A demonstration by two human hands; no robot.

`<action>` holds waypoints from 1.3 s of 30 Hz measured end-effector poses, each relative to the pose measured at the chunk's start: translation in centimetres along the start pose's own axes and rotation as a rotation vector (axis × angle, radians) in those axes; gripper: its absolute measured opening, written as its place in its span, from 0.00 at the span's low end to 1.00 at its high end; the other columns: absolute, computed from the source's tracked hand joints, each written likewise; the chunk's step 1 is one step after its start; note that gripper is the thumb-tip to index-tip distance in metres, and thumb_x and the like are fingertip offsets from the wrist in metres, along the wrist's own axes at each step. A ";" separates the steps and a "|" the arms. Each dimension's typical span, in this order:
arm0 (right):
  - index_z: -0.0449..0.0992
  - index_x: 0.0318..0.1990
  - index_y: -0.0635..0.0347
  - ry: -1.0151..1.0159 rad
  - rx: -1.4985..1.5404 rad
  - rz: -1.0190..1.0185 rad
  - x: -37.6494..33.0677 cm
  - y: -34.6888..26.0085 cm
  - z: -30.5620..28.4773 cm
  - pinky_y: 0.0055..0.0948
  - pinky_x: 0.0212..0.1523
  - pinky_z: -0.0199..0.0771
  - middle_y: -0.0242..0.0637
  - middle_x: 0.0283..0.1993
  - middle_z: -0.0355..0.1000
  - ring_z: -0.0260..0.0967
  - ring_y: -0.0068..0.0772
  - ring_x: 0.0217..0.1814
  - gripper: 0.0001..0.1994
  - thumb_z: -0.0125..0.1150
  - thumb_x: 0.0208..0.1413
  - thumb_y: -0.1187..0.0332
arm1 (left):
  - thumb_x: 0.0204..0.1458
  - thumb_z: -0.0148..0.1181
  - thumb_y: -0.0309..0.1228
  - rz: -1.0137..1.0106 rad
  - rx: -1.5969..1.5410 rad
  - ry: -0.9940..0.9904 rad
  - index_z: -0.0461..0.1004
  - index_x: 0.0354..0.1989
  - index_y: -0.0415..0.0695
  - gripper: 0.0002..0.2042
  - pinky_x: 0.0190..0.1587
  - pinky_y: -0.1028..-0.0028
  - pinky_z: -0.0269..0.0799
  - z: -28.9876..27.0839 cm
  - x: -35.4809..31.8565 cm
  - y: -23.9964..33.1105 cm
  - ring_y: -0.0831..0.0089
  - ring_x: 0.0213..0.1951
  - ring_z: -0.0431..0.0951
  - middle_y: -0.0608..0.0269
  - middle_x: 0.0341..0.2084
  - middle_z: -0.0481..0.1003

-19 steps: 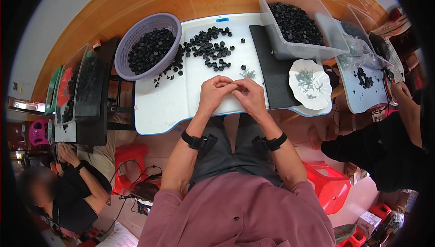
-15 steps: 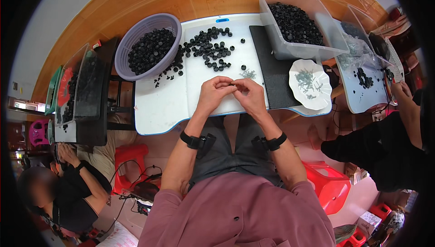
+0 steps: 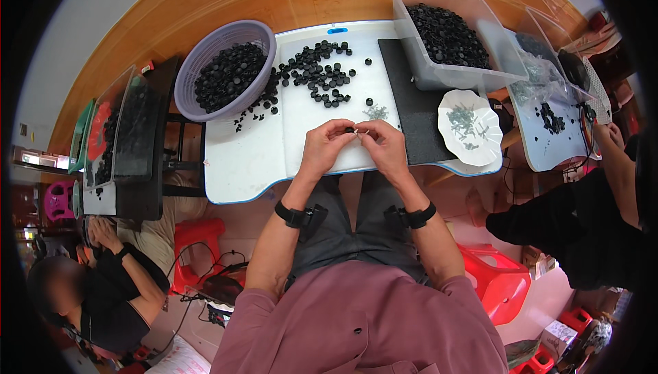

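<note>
Over the near part of the white table, my left hand (image 3: 326, 149) pinches a small black round cap (image 3: 350, 130) between thumb and fingertips. My right hand (image 3: 385, 148) is closed right beside it, with a tiny thin pale piece (image 3: 361, 132) at its fingertips; it looks like a small screw or pin. The fingertips of both hands almost meet. Just beyond my right hand lies a little pile of thin greyish pins (image 3: 375, 111). Loose black caps (image 3: 319, 76) are spread over the white sheet beyond my hands.
A purple basket (image 3: 185, 79) of black caps stands at the left. At the back right is a clear bin (image 3: 439, 80) of black pieces, beside a black mat (image 3: 426, 127). A white scalloped plate (image 3: 473, 154) holds pins. People sit at tables on both sides.
My fingertips have drawn slightly apart, so the black cap and the thin pale piece now show between them. The things on the table stay in place.
</note>
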State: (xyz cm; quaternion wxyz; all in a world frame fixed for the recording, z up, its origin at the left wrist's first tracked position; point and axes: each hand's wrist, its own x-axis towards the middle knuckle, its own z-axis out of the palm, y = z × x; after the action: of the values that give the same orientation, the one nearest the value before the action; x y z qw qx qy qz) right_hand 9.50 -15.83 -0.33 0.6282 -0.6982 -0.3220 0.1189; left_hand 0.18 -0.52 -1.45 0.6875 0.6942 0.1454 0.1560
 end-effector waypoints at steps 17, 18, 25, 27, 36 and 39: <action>0.84 0.42 0.64 0.032 -0.047 -0.016 -0.2 -0.4 -0.3 0.24 0.35 0.75 0.38 0.35 0.80 0.77 0.24 0.33 0.09 0.63 0.55 0.80 | 0.53 0.72 0.23 0.056 0.100 0.087 0.81 0.47 0.34 0.13 0.47 0.75 0.82 0.7 -0.4 0.6 0.73 0.41 0.86 0.55 0.38 0.85; 0.84 0.42 0.64 0.032 -0.047 -0.016 -0.2 -0.3 -0.3 0.24 0.35 0.75 0.38 0.35 0.80 0.77 0.24 0.33 0.09 0.63 0.55 0.80 | 0.53 0.72 0.23 0.056 0.099 0.087 0.81 0.47 0.34 0.13 0.47 0.75 0.82 0.7 -0.5 0.6 0.73 0.41 0.86 0.55 0.38 0.85; 0.84 0.43 0.64 0.000 0.004 -0.014 -0.1 0.4 -0.4 0.25 0.38 0.78 0.38 0.37 0.82 0.78 0.24 0.35 0.09 0.63 0.55 0.79 | 0.53 0.72 0.24 0.068 0.121 0.086 0.82 0.47 0.36 0.13 0.47 0.75 0.82 0.6 -0.4 0.5 0.74 0.41 0.85 0.56 0.39 0.85; 0.84 0.44 0.64 -0.002 0.000 -0.021 -0.1 0.4 -0.4 0.25 0.38 0.78 0.38 0.37 0.82 0.78 0.24 0.35 0.10 0.63 0.55 0.79 | 0.54 0.71 0.24 0.070 0.141 0.085 0.82 0.49 0.37 0.14 0.47 0.75 0.81 0.4 -0.2 0.2 0.74 0.41 0.85 0.56 0.39 0.85; 0.84 0.42 0.64 0.050 -0.123 -0.011 0.0 0.3 0.4 0.22 0.38 0.77 0.33 0.35 0.82 0.77 0.18 0.35 0.09 0.73 0.53 0.74 | 0.58 0.65 0.21 0.066 0.203 0.014 0.81 0.52 0.36 0.14 0.51 0.74 0.80 0.2 -0.4 0.9 0.74 0.45 0.83 0.57 0.42 0.84; 0.83 0.40 0.64 0.077 -0.046 0.013 0.1 0.3 0.4 0.23 0.37 0.79 0.36 0.34 0.83 0.80 0.22 0.34 0.09 0.73 0.51 0.74 | 0.57 0.66 0.21 0.031 0.141 -0.018 0.81 0.51 0.35 0.13 0.50 0.74 0.80 0.1 -0.4 1.2 0.74 0.45 0.84 0.56 0.42 0.84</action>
State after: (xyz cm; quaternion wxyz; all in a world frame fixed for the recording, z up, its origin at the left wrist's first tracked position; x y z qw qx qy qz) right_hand 9.41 -15.51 -0.67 0.6231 -0.7185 -0.2960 0.0886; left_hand -0.13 -0.80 -0.29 0.6357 0.7444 0.1390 0.1499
